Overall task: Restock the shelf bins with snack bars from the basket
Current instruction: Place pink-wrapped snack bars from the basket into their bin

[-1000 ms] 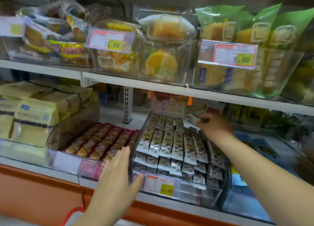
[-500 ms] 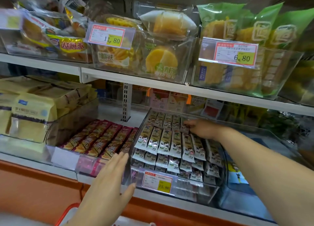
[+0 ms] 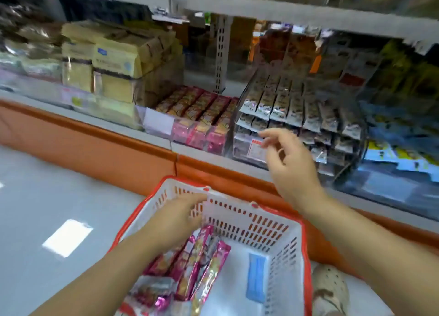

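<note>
Head view, left hand (image 3: 175, 217) reaching into the white basket (image 3: 251, 223), fingers spread over pink snack bars (image 3: 202, 256), grip unclear, right hand (image 3: 288, 163) empty, fingers loosely open before the clear shelf bin (image 3: 297, 116) of silver bars

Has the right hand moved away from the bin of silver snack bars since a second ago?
Yes. The right hand has pulled back out of the silver-bar bin toward the person, and now hovers empty in front of its price label.
</note>
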### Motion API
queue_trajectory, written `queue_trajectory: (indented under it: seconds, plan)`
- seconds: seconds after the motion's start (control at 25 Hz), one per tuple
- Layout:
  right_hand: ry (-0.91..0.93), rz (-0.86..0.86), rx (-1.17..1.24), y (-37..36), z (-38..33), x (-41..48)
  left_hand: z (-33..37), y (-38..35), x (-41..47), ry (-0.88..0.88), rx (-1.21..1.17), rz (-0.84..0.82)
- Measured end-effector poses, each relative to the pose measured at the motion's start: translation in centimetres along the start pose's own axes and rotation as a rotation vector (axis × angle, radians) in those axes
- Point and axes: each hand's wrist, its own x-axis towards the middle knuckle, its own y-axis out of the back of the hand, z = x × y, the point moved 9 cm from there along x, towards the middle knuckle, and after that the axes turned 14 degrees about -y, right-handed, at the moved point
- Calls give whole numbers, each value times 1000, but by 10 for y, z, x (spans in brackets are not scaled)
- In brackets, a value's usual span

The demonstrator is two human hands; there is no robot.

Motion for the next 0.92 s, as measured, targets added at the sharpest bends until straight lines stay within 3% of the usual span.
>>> queue_trajectory:
  seconds: [0.08,0.2,0.28,0.36,0.48,0.72,0.92]
  plan:
    - [-169,-330,-104,-90,37,-64,-35,-47,-41,127,-7,-202]
    - [-825,-702,-14,-185,144,-168,-82,-88,-95,324,-35,-350]
    - [-1263,-747,140,-211,199,-231,-97,-108,-112,375,-73,-403]
    - [-1490,-729,243,-227,226,-270,-104,-128,-121,400,-114,-441]
    - [-1633,-710,334,-255,234,-292,-113,-148,-120,443,-156,-458]
    - [-1724,-762,354,-304,228,-315,-126,-169,-118,492,-156,-465]
    - [-1545,-683,422,-288,219,-288,-120,-167,-111,523,-226,-452]
